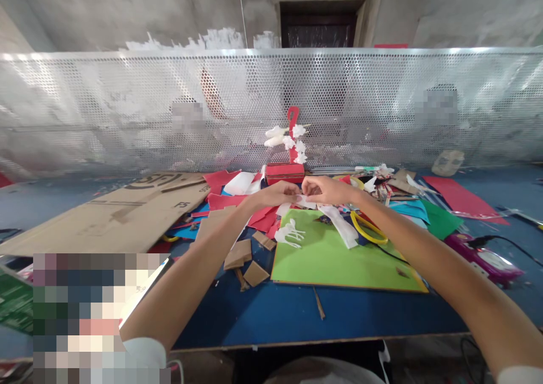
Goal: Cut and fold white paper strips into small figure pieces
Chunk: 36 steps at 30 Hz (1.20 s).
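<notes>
My left hand (280, 193) and my right hand (321, 189) meet at the middle of the table, both closed with fingers pinched. Between them is a small piece of thin white paper (306, 201), gripped from both sides. Just behind stands a red box (285, 173) with a red upright hooked at its top, bearing white flower shapes (299, 145). Below my hands lies a light green sheet (339, 265). On it rest a cluster of white petal-like strips (290, 233) and a white paper strip (340, 225).
A large cardboard sheet (127, 208) covers the left side. Cardboard scraps (238, 254) lie left of the green sheet. Yellow-handled scissors (369, 228) sit near my right forearm. A purple device (483, 259) with a cable is at right. A perforated metal screen (360, 101) closes the back.
</notes>
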Tool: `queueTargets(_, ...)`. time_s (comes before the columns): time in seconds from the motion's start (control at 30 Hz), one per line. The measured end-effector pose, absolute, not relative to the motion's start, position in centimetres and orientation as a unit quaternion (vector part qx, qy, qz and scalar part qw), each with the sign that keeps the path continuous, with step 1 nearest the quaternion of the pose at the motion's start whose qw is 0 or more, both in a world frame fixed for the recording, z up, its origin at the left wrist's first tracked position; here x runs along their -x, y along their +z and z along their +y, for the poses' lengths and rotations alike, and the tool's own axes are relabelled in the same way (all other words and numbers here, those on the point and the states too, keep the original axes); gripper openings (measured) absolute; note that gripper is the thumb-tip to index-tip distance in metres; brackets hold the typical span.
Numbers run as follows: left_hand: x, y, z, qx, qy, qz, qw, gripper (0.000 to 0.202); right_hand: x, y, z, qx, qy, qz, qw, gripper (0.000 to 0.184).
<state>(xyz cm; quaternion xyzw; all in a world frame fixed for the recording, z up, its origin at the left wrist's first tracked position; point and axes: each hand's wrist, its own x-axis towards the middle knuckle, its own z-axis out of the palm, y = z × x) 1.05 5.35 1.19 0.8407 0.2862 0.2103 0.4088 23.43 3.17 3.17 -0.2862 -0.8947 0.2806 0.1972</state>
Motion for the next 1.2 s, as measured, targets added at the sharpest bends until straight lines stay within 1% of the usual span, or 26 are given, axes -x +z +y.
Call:
queueTargets(0.17, -0.8, 0.8, 6.1, -0.841, 0.216, 0.284, 0.407, 0.023, -23.6, 3.1, 3.3, 0.269, 0.272, -0.904, 0.189, 0.014)
queueTargets(0.33, -0.7, 0.4, 6.9, -0.844, 0.231, 0.302, 0.378, 0.027, -23.9, 2.9, 3.7, 0.268, 0.254, -0.91, 0.19, 0.012)
queueTargets(0.47, -0.9, 0.2, 6.9, -0.837, 0.244, 0.305, 0.384, 0.026, -23.5, 2.5, 3.6, 0.258, 0.268, -0.904, 0.211, 0.016)
queueTargets(0.6, -0.9, 0.1, 6.8, -0.837, 0.24, 0.303, 0.387, 0.026, -23.0, 2.0, 3.7, 0.268, 0.263, -0.897, 0.233, 0.016)
queueTargets(0.87, -0.8, 0.8, 6.3, -0.843, 0.222, 0.29, 0.394, 0.025, -23.5, 1.9, 4.3, 0.273, 0.299, -0.89, 0.209, 0.011)
queueTargets(0.97, -0.9, 0.6, 6.3, -0.847, 0.223, 0.288, 0.387, 0.022, -23.6, 2.1, 4.1, 0.272, 0.282, -0.896, 0.21, 0.013)
queueTargets(1.03, -0.9, 0.4, 6.4, -0.85, 0.224, 0.282, 0.384, 0.021, -23.5, 2.2, 3.9, 0.264, 0.258, -0.906, 0.205, 0.018)
queueTargets(1.13, -0.9, 0.2, 6.5, -0.852, 0.225, 0.278, 0.383, 0.02, -23.2, 2.2, 3.6, 0.252, 0.2, -0.924, 0.206, 0.029)
queueTargets(1.2, -0.9, 0.1, 6.5, -0.849, 0.232, 0.275, 0.385, 0.02, -23.0, 2.1, 3.5, 0.258, 0.161, -0.929, 0.21, 0.029)
